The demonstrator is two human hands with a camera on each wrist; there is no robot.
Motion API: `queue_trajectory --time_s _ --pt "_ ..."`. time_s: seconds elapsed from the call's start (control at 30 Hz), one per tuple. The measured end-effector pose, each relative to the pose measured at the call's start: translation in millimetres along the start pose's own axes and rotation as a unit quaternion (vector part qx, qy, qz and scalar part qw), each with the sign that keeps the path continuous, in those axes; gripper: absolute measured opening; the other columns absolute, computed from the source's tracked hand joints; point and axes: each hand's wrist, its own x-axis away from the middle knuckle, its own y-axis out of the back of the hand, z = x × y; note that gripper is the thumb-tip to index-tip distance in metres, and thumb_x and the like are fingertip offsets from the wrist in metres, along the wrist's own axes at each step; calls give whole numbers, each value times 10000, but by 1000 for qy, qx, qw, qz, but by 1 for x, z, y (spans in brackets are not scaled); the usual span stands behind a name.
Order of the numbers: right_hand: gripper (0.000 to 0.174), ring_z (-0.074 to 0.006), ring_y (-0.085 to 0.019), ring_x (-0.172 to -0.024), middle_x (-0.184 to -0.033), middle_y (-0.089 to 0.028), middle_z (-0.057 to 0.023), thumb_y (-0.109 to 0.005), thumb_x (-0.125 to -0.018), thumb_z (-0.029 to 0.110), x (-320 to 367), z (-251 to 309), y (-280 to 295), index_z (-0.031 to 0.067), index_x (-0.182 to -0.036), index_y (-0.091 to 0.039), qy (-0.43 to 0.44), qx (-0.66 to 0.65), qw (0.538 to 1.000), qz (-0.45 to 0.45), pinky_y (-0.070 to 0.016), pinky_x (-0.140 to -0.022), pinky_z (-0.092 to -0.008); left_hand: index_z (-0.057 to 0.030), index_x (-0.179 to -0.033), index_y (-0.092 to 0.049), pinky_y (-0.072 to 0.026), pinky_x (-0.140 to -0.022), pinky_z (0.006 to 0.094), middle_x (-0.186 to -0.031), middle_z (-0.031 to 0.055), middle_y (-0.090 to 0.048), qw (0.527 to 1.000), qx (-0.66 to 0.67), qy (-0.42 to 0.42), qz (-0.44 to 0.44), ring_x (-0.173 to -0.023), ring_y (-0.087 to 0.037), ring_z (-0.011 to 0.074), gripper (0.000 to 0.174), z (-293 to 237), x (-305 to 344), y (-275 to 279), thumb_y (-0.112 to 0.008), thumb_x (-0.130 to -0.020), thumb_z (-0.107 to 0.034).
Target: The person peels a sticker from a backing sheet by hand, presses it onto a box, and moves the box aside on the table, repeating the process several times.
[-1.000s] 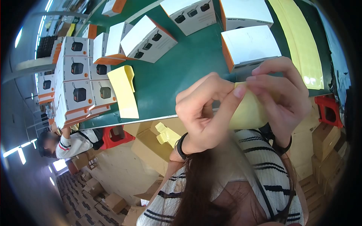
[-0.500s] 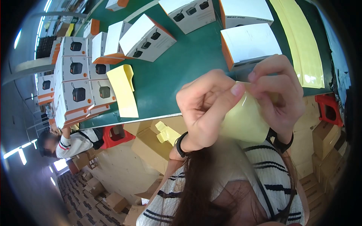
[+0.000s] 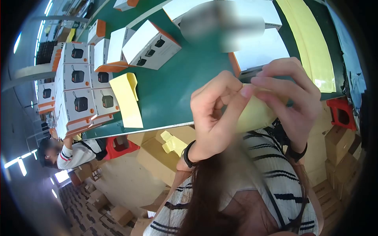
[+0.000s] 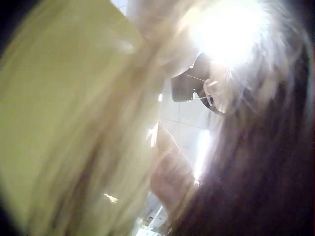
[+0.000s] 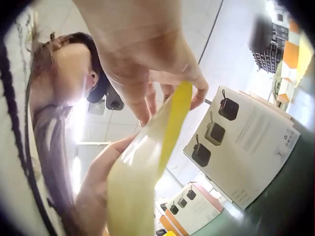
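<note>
Above the near edge of the green table (image 3: pixel 165 90): 2 raised hands meet over the held yellow sheet (image 3: pixel 256 114); the sheet hangs between them, in front of the striped top (image 3: pixel 271 157).
Left hand (image 3: pixel 218 114): rises from its wrist and tips inward; the thumb reaches up toward the bent index finger and these 2 clamp the sheet's upper edge; the other fingers curl toward the palm.
Right hand (image 3: pixel 293 98): leans inward from the opposite side; the thumb and bent fingers close around the sheet's upper part, as the right wrist view shows; the fingers above the index arch with gaps between them; exact contact at each fingertip cannot be told.
Wrists: a dark band on each; left band (image 3: pixel 189 154); right band (image 3: pixel 296 153).
Left wrist view: hair and glare blur most of it; a yellow surface fills the left side.
White boxes: stacked boxes (image 3: pixel 78 90) at the table's left; a tilted box (image 3: pixel 151 45) near them; a box (image 3: pixel 262 49) just beyond the hands.
Yellow material: a folded piece (image 3: pixel 128 100) beside the stack; long sheets (image 3: pixel 311 47) at the right.
Floor side: open carton (image 3: pixel 157 153) below the table edge; 2 red stools (image 3: pixel 120 145), well apart.
</note>
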Motion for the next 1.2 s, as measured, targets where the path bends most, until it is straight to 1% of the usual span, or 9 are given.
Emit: queue_trajectory --time_s 0.23,0.37,0.43,0.47,0.53,0.6,0.67,1.0,1.2 --pt "191 -231 -611 -832 -900 -630 -117 -708 -665 -100 5 -5 -8 -23 -838 -683 -31 -61 997 -39 -480 -724 -302 -6 -773 -479 -266 -623 216 -743 -29 -403 997 -34 66 -8 -701 -325 64 131 -4 0 -2 -548 -849 76" --pt "210 -210 -625 -795 -885 -656 -86 -706 -657 -81 6 -3 -11 20 -840 -706 -56 -70 995 -53 -495 -693 -288 3 -791 -504 -306 -629 212 -750 -16 -442 997 -36 67 -2 -719 -390 62 101 -4 0 -2 -562 -843 67" --pt "162 -222 -623 -813 -901 -639 -120 -692 -719 -76 4 2 -15 1 -860 -674 -62 -69 993 -68 -494 -717 -293 7 -833 -538 -368 -646 217 -768 0 -491 992 -42 120 -8 -755 -472 71 62 -11 -1 -1 -568 -847 60" --pt "121 -241 -610 -832 -914 -616 -148 -665 -779 -61 6 3 -20 -9 -885 -639 -52 -66 994 -76 -484 -737 -299 7 -881 -571 -418 -670 225 -810 12 -541 997 -17 68 -33 -789 -524 80 47 -3 3 1 -574 -858 48" --pt "53 -260 -580 -879 -954 -592 -159 -625 -840 -20 7 5 -20 -16 -864 -578 -67 -75 994 -37 -465 -793 -323 8 -903 -576 -417 -668 212 -833 5 -542 992 -86 92 21 -772 -508 44 21 -1 3 16 -596 -908 4" --pt "78 -257 -549 -937 -963 -564 -166 -569 -900 14 1 1 -25 -27 -847 -529 -34 -93 995 -33 -437 -860 -338 9 -886 -544 -391 -622 186 -767 -18 -521 996 -8 83 -5 -726 -478 15 103 -7 4 14 -594 -949 -56" --pt "93 -254 -541 -953 -992 -547 -163 -547 -927 40 -8 -2 -34 -19 -866 -508 -14 -178 984 -29 -431 -870 -342 3 -875 -520 -388 -621 179 -768 -28 -528 991 -121 53 -9 -739 -481 -1 133 -17 3 23 -576 -968 -74" --pt "65 -304 -525 -1118 -1092 -554 -166 -486 -970 49 -19 -22 -18 -2 -929 -486 -1 -157 985 -77 -384 -1002 -417 0 -951 -531 -449 -705 211 -828 -9 -564 988 -49 58 -134 -801 -530 29 134 -12 3 30 -540 -1001 -124" --pt "66 -339 -518 -1224 -1103 -601 -173 -422 -975 9 -3 -38 7 -1 -958 -485 -60 -132 985 -93 -356 -1063 -443 17 -948 -606 -470 -741 229 -853 20 -621 985 -167 31 -42 -812 -566 64 76 -6 -2 30 -564 -951 -47"
